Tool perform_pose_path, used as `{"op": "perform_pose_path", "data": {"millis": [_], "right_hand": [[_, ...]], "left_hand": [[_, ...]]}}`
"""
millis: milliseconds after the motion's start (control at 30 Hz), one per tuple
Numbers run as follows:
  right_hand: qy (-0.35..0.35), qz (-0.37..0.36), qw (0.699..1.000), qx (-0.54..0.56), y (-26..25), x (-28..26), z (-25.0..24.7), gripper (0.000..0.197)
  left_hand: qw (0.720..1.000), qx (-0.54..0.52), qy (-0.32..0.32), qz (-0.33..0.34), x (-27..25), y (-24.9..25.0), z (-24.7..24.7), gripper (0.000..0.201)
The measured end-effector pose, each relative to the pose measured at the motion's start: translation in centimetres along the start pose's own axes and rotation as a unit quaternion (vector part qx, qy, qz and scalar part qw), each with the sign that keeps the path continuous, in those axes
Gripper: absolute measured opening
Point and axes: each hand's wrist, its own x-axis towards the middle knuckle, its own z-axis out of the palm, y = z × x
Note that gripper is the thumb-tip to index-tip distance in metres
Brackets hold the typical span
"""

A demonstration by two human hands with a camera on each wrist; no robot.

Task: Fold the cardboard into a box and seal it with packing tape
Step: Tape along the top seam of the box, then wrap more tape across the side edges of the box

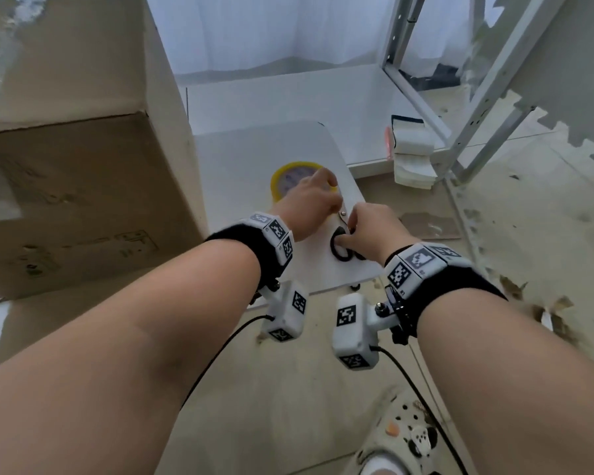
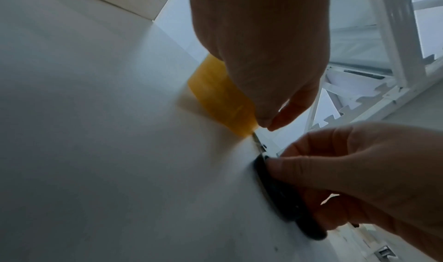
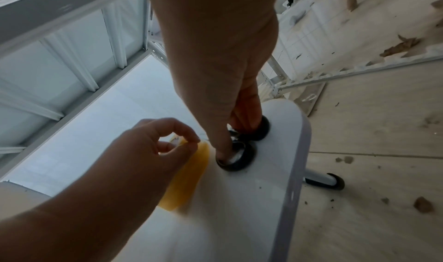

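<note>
A large brown cardboard box (image 1: 76, 186) stands at the left, against a small white table (image 1: 240, 156). A yellow roll of packing tape (image 1: 282, 170) lies flat on the table. My left hand (image 1: 328, 192) reaches over the roll, and its thumb and forefinger pinch the roll's near edge (image 3: 191, 173). Black-handled scissors (image 1: 334, 251) lie just in front of the roll, blades pointing at it (image 2: 260, 146). My right hand (image 1: 352, 231) grips the scissors' handles (image 3: 249, 153), one fingertip inside a loop. The left wrist view shows both hands meeting at the tape (image 2: 220, 95).
A white metal rack (image 1: 460, 97) stands at the right, with a stack of white pads (image 1: 414, 156) at its foot. Cardboard scraps litter the pale floor (image 1: 515, 234). The table has castors (image 3: 335, 181). My shoe (image 1: 402, 437) is at the bottom of the head view.
</note>
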Motion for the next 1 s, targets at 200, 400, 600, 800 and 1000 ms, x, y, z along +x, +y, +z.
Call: {"op": "perform_pose_path", "data": {"millis": [200,400,600,800,1000], "right_hand": [[0.025,0.032,0.996,0.074,-0.6,0.3,0.2,0.025],[0.072,0.063,0.991,0.094,-1.3,0.4,-0.5,0.021],[0.124,0.028,0.988,0.085,-4.0,0.0,-1.8,0.018],[0.133,-0.048,0.986,0.091,-10.8,-3.1,-3.5,0.024],[0.177,-0.122,0.974,0.070,-16.5,-8.8,-5.1,0.022]], "left_hand": [[1.000,0.012,-0.008,0.012,0.1,-0.3,-0.3,0.024],[0.997,0.026,-0.063,-0.033,-0.5,-0.2,-1.0,0.063],[0.996,0.066,-0.012,-0.053,-3.5,-0.6,-3.5,0.066],[0.987,0.125,0.075,-0.061,-10.1,-0.5,-9.8,0.053],[0.971,0.168,0.149,-0.077,-18.5,0.5,-16.6,0.043]]}}
